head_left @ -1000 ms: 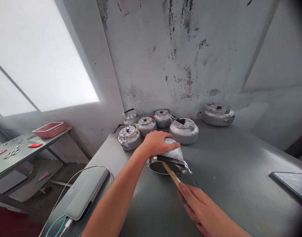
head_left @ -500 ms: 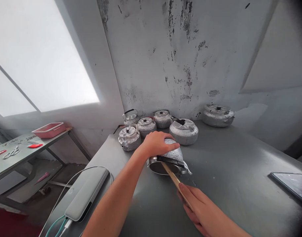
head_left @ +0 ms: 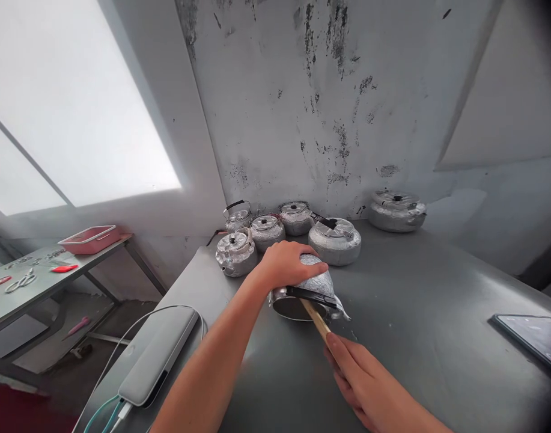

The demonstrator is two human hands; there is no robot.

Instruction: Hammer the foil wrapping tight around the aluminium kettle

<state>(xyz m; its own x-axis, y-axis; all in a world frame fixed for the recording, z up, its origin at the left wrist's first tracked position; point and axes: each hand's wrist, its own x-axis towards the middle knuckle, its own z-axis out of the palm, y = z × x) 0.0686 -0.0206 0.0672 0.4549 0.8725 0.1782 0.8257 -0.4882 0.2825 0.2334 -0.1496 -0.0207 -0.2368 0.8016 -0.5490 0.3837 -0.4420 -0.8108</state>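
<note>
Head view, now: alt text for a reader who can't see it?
A left hand steadies a tipped silver kettle on a gray table while the right hand holds a wooden stick reaching into its opening. Six more silver kettles stand behind, near a stained wall; a phone lies at right.

Crinkled silvery metal kettle [head_left: 318,279], smooth pale wooden stick [head_left: 319,322], grey table [head_left: 405,337] faintly glossy.

I get bright light from the window [head_left: 81,108] at upper left, glare on the bench's [head_left: 419,337] right side, wide-angle stretching, and a dark, blurry upper-right corner.
</note>
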